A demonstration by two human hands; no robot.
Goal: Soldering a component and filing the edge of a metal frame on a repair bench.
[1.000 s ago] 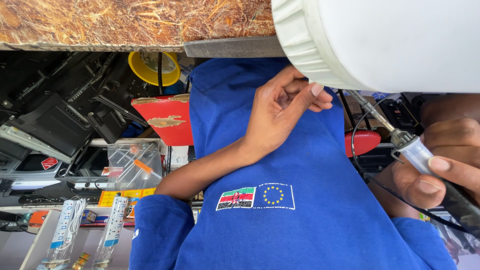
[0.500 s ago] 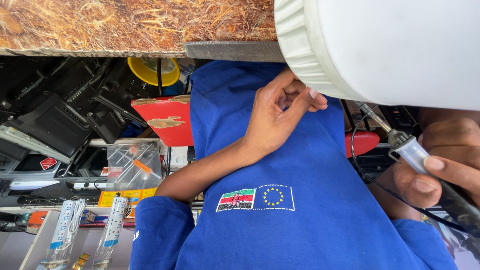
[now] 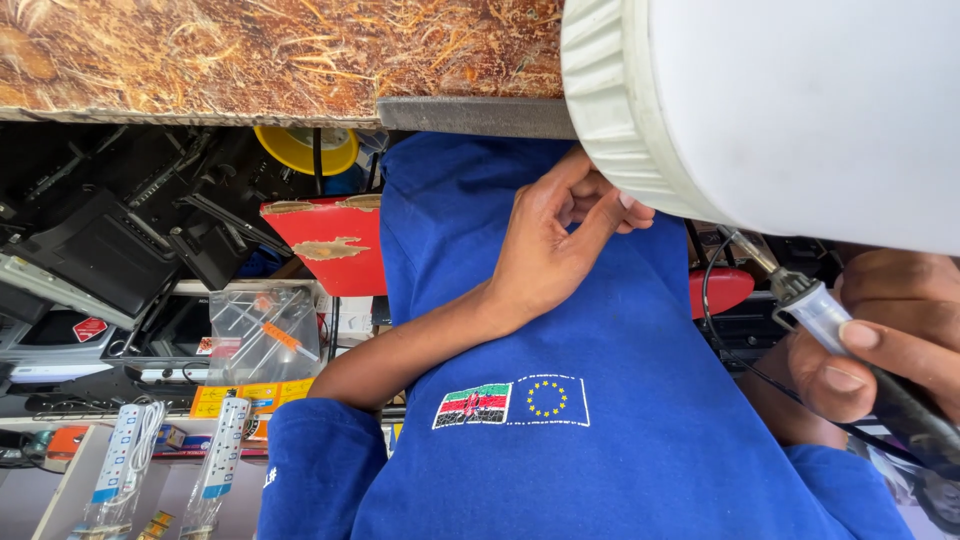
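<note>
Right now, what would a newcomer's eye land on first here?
The big white ribbed housing fills the top right, the left hand pinched at its rim. At the right edge the right hand grips a soldering iron; a blue shirt fills the centre.

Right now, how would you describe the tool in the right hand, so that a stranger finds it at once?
Start at the big white ribbed housing at top right. Just beneath it, the right hand grips a soldering iron. It alone has a thin metal tip, a clear collar and a dark handle with a black cord.
</note>
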